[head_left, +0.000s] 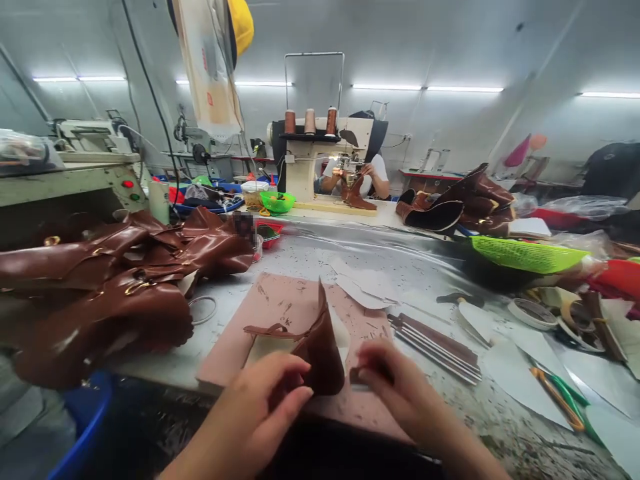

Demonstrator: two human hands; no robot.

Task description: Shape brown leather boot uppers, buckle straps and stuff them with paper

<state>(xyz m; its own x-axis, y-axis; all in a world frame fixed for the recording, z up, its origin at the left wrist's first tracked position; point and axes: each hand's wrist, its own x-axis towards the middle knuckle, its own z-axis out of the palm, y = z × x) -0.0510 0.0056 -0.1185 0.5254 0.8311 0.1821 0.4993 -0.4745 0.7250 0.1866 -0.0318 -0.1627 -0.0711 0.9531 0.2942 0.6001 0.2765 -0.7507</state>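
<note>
Nearest my camera, the left hand [265, 403] curls half open at a folded brown leather piece [324, 353]; I cannot tell whether it grips. The right hand [395, 377], fingers bent, pinches a small dark piece [356, 376]. The leather piece stands on a pink board [227, 353].

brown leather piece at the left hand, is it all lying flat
No, part of the brown leather piece stands up above the pink board, beside the left hand.

Bare forearms [445, 427], bare fingers [290, 363] — black clothing [345, 457] below.
</note>
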